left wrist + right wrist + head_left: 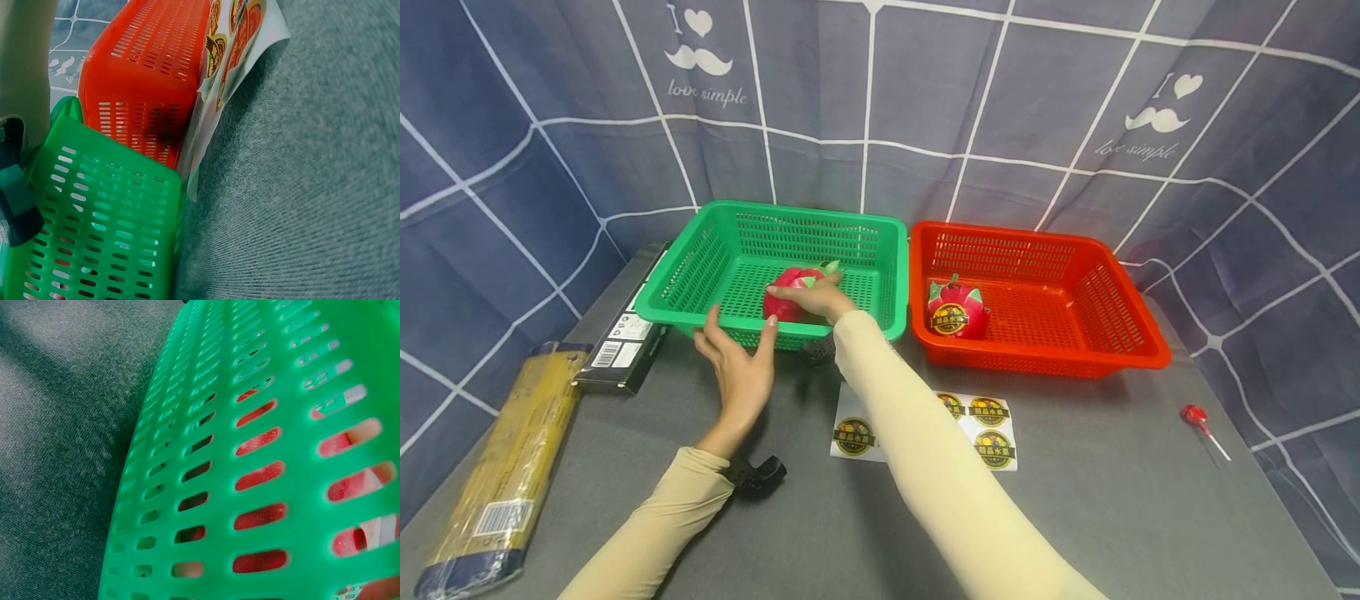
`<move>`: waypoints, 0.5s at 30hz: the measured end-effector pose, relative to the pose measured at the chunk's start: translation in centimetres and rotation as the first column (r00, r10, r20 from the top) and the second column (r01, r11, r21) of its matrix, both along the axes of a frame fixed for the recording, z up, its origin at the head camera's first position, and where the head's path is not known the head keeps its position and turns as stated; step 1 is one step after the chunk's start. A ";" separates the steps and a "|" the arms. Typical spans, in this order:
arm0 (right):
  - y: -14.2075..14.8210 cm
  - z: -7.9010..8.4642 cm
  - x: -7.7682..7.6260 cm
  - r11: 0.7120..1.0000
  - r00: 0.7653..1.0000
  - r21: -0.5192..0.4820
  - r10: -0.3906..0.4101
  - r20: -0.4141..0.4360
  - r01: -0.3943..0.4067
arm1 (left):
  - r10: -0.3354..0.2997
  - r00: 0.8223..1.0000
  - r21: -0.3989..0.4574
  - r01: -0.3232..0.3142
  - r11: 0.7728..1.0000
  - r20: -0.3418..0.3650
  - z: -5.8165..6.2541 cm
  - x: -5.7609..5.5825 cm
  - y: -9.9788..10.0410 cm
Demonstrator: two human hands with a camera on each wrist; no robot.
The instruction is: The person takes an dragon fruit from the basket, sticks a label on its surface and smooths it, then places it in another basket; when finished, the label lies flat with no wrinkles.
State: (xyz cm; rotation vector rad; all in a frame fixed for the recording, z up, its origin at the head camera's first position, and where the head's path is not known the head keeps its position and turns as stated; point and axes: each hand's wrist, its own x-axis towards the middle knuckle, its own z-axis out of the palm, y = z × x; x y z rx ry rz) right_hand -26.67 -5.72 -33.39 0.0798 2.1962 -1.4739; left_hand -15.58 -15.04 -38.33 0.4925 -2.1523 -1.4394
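Note:
Reaching into the green basket (891, 250), my right hand (822, 298) grips a red dragon fruit (781, 307) with green leaf tips, thumb on its near side. In the right wrist view the basket's slotted wall (212, 450) fills most of the picture, and red fruit skin (259, 478) shows through the slots. My left hand (741, 367) is just in front of the basket's near rim, fingers and thumb spread, holding nothing. A second dragon fruit (974, 320) with a round black-and-gold sticker (950, 319) sits at the left end of the red basket (1037, 310).
A white sheet of round stickers (997, 427) lies on the grey table (1120, 500), partly behind my right sleeve. At left are a long yellow packet (512, 458) and a black box (625, 350). A red lollipop (1197, 417) lies far right. A checked curtain (940, 100) hangs behind.

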 end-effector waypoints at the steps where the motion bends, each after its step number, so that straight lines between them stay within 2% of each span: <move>1: 0.0 0.0 0.0 1.000 1.000 -0.015 0.003 -0.007 -0.003 | 0.000 1.000 0.000 0.000 1.000 0.000 0.0 0.0 0.0; 9: 0.1 0.0 -0.1 0.996 0.995 -0.033 0.087 -0.058 -0.089 | -0.015 1.000 0.003 0.015 1.000 0.003 0.0 0.0 -0.1; 15: 0.3 0.1 0.1 0.993 0.992 -0.032 0.108 -0.067 -0.110 | -0.014 1.000 -0.001 0.014 1.000 0.009 0.0 0.1 -0.1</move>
